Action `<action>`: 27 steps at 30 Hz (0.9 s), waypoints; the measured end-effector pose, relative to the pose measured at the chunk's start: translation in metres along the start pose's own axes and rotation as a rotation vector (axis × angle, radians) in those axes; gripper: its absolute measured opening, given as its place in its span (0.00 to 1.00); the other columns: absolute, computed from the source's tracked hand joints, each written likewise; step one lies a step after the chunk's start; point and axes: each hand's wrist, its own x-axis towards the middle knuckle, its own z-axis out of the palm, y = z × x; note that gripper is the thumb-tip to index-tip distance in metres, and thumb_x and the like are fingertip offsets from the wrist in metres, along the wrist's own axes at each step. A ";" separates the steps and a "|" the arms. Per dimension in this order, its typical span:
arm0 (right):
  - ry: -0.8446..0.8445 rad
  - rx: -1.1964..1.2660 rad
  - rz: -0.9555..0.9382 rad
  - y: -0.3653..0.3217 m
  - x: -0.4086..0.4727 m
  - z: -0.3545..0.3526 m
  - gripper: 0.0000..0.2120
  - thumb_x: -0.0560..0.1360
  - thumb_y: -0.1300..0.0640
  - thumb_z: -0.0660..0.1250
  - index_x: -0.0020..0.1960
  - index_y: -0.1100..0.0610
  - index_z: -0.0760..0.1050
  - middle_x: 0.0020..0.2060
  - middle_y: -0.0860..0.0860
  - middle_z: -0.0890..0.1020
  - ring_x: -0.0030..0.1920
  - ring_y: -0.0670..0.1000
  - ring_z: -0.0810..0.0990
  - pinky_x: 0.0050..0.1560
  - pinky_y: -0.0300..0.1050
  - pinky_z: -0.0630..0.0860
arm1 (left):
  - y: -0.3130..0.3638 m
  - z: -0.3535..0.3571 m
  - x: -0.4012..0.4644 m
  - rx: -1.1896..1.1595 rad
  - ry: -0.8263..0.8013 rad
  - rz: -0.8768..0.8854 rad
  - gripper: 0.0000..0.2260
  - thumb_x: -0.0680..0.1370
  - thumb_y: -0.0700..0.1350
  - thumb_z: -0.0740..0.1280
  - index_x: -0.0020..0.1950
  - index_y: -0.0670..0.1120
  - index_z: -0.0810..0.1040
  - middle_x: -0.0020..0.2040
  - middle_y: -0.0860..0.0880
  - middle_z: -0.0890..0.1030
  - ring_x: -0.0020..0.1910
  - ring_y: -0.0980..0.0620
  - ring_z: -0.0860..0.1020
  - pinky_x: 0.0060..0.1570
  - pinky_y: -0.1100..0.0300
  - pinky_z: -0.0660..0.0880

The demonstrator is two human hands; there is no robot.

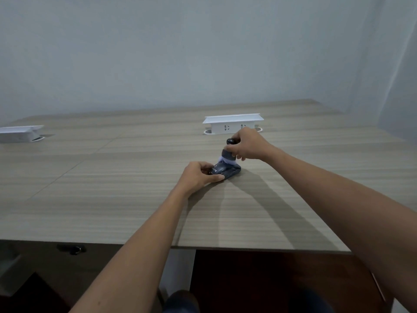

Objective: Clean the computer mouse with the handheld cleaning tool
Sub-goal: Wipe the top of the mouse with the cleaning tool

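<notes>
So that it cannot slide, mouse (225,171) pinned to table (112,188) by left hand (199,175); brush (229,152) gripped upright in right hand (247,143), bristles pressed down on top.

Black mouse (226,171) with pale lettering near its rear. Cleaning tool (228,152) black at the knob, dark grey at the body, white at the bristles. Table (112,188) grey-beige with fine horizontal wood-grain streaks. White socket boxes (233,124). Pale blue-grey wall (180,53).
</notes>
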 end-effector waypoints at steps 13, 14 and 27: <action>-0.070 -0.057 -0.064 -0.015 0.004 0.005 0.12 0.73 0.59 0.70 0.37 0.67 0.80 0.30 0.59 0.82 0.28 0.51 0.79 0.24 0.37 0.75 | 0.002 -0.002 -0.004 -0.136 0.001 -0.027 0.15 0.68 0.42 0.81 0.53 0.40 0.86 0.51 0.40 0.87 0.42 0.54 0.81 0.42 0.67 0.77; -0.075 -0.042 -0.061 -0.015 0.004 0.005 0.12 0.73 0.58 0.70 0.38 0.67 0.81 0.31 0.60 0.84 0.29 0.51 0.80 0.25 0.36 0.75 | 0.002 -0.002 -0.004 -0.139 0.005 -0.026 0.15 0.68 0.42 0.81 0.53 0.40 0.86 0.51 0.40 0.87 0.42 0.55 0.81 0.42 0.67 0.77; -0.128 -0.135 -0.067 -0.027 0.004 0.002 0.10 0.73 0.59 0.69 0.35 0.62 0.80 0.32 0.58 0.85 0.26 0.51 0.79 0.24 0.35 0.75 | -0.001 -0.002 -0.003 -0.147 0.007 -0.018 0.14 0.67 0.44 0.82 0.51 0.45 0.87 0.49 0.42 0.87 0.41 0.54 0.81 0.46 0.61 0.77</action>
